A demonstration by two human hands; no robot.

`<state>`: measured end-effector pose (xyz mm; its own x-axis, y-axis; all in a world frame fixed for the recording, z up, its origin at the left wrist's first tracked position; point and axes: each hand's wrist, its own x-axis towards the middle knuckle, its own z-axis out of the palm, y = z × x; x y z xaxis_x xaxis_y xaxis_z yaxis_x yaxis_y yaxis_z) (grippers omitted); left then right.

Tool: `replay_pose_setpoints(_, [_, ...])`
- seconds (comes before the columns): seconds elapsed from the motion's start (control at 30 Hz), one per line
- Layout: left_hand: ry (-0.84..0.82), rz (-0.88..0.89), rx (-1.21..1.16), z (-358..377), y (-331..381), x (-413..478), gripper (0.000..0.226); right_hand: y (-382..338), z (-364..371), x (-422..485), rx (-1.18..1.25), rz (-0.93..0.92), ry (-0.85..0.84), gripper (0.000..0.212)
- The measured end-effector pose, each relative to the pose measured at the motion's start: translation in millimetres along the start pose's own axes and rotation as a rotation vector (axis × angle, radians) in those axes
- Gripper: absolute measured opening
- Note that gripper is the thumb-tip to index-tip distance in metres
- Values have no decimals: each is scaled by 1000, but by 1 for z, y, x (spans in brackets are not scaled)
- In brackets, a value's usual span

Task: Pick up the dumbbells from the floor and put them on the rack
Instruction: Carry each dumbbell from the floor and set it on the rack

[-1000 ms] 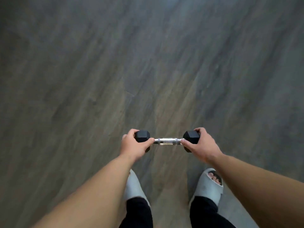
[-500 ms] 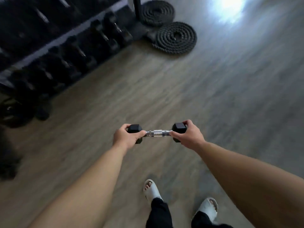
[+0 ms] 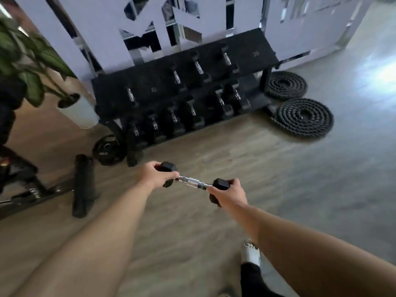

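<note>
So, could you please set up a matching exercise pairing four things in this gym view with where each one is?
Things:
1. dumbbell
2. battle ropes
3. weight plate
4. foam roller

Places:
A. lying on the floor to the left of the hands
B. coiled on the floor to the right of the rack
C. held off the floor, left hand and right hand each on one end
D. leaning at the rack's lower left corner

Pairs: 1-C, 2-B, 3-D, 4-A
</note>
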<state>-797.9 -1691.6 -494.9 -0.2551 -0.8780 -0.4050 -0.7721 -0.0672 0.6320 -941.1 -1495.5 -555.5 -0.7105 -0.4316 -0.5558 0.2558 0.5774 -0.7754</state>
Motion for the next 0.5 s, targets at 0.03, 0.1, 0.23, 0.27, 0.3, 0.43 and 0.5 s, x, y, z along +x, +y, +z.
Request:
replay_pose_setpoints(0.03, [18, -13, -9, -9, 0, 6, 65, -12, 9, 9, -9, -8, -30, 57])
replay_pose_setpoints(0.1, [70, -49, -31, -29, 3, 17, 60, -39, 24, 27, -45, -37, -92, 59])
replay_pose_setpoints(0.23, [174, -80, -25, -70, 22, 41, 60, -94, 60, 63, -87, -119, -232, 62])
replay_pose_setpoints(0.27, [199, -72, -39, -81, 29, 48, 55, -110, 70, 71, -103, -146, -256, 63])
replay_pose_setpoints(0.3, [221, -57, -43, -91, 34, 57, 52, -124, 78, 77, -107, -163, -271, 63])
replay_pose_setpoints(0.43, [297, -56, -23, -132, 43, 95, 38, -172, 124, 101, -93, -154, -338, 62])
replay_pose_setpoints(0.5, [314, -61, -21, -152, 41, 126, 40, -191, 153, 113, -85, -140, -353, 64])
